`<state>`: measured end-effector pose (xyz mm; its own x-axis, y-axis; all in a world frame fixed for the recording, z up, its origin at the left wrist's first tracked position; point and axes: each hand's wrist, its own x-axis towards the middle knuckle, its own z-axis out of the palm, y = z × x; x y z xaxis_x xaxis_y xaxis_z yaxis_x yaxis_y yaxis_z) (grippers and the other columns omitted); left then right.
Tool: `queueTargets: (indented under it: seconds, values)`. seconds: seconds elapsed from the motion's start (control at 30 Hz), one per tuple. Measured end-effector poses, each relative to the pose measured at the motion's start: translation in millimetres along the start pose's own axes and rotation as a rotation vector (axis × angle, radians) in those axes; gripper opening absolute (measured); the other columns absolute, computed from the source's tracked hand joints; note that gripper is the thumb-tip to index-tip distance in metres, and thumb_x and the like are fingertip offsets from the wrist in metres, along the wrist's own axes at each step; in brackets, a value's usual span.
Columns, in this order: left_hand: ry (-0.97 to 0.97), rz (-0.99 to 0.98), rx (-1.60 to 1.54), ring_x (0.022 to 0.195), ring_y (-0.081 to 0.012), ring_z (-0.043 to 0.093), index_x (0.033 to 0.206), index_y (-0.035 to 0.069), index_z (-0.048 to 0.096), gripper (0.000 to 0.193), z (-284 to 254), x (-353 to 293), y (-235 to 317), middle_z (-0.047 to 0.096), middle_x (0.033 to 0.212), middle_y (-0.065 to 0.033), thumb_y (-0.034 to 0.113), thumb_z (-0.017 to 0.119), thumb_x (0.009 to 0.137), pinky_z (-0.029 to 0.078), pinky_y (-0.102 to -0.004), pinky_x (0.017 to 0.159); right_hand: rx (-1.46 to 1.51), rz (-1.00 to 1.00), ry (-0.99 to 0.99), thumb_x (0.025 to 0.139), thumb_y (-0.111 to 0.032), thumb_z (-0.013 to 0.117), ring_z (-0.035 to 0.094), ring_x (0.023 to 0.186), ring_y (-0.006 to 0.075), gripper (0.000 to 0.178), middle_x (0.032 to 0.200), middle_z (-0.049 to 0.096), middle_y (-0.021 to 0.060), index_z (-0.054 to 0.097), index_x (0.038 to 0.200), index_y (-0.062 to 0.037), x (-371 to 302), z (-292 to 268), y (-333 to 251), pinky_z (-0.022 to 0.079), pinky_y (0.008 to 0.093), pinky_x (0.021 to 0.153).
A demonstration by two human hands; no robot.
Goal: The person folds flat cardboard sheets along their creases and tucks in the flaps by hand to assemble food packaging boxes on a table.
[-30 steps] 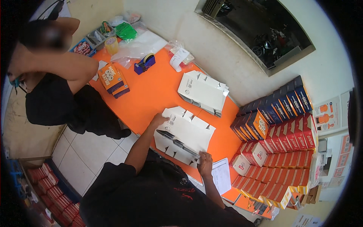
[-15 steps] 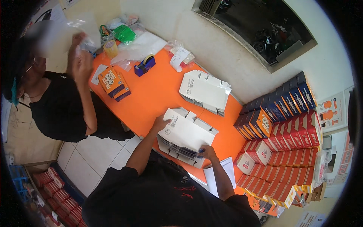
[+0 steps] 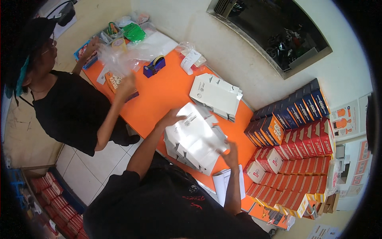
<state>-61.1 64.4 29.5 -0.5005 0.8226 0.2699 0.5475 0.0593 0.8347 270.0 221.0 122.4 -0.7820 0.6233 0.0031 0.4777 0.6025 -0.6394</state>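
1. Left hand point(image 3: 171, 118), as I view it from afar, bends its fingers over the left edge of a smooth white cardboard sheet point(image 3: 195, 129); whether they pinch it, I cannot tell.
2. Right hand point(image 3: 230, 154) has thumb and fingers parted at the sheet's opposite edge; I cannot tell whether it grips.
3. That sheet, shiny with glare, is over a stack point(image 3: 180, 152) of flat cardboard with jagged, notched flaps.
4. Beneath is a flat orange table point(image 3: 167, 95); a second white stack point(image 3: 217, 95) lies beyond.
5. Farther left, I see a co-worker's hand point(image 3: 126, 85) near a crinkled, see-through plastic bag point(image 3: 114, 57).
6. At right, rectangular boxes point(image 3: 296, 137) in dark blue, red and orange stand in stepped rows.
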Motion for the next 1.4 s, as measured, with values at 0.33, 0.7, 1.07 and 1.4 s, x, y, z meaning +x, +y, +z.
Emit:
queueTargets:
  seconds: [0.33, 0.7, 1.07, 1.4]
  values:
    - [-0.976, 0.337, -0.093, 0.102, -0.0273, 0.059, 0.098, 0.003, 0.066, 0.030, 28, 169, 110, 0.067, 0.097, -0.0104, 0.020, 0.071, 0.074, 0.044, -0.0378, 0.088, -0.412, -0.058, -0.311, 0.092, -0.034, 0.051, 0.060, 0.088, 0.0414, 0.041, 0.086, 0.061, 0.0271, 0.052, 0.117, -0.0007, 174, -39, -115, 0.046, 0.0499, 0.078]
    - [0.127, 0.332, 0.317, 0.100, -0.0255, 0.057, 0.094, 0.006, 0.067, 0.023, 90, 5, 1, 0.065, 0.098, -0.0085, 0.022, 0.066, 0.078, 0.042, -0.0400, 0.088, -0.253, -0.094, -0.527, 0.095, -0.033, 0.039, 0.057, 0.085, 0.0445, 0.042, 0.089, 0.060, 0.0281, 0.060, 0.098, 0.0044, 152, 53, 87, 0.043, 0.0505, 0.078]
    - [0.354, 0.172, 0.490, 0.096, -0.0247, 0.055, 0.092, 0.007, 0.066, 0.018, 116, -19, 1, 0.063, 0.095, -0.0078, 0.021, 0.063, 0.081, 0.042, -0.0409, 0.087, -0.278, -0.091, -0.550, 0.093, -0.037, 0.041, 0.057, 0.089, 0.0403, 0.046, 0.093, 0.061, 0.0234, 0.057, 0.109, 0.0027, 171, 84, 110, 0.043, 0.0481, 0.081]
    - [0.422, 0.129, 0.553, 0.093, -0.0240, 0.054, 0.090, 0.008, 0.065, 0.014, 142, -30, 14, 0.061, 0.093, -0.0071, 0.020, 0.059, 0.084, 0.041, -0.0416, 0.086, -0.523, -0.355, -0.116, 0.088, -0.039, 0.047, 0.058, 0.089, 0.0359, 0.044, 0.097, 0.060, 0.0178, 0.057, 0.111, -0.0014, 119, 119, 131, 0.045, 0.0446, 0.077]
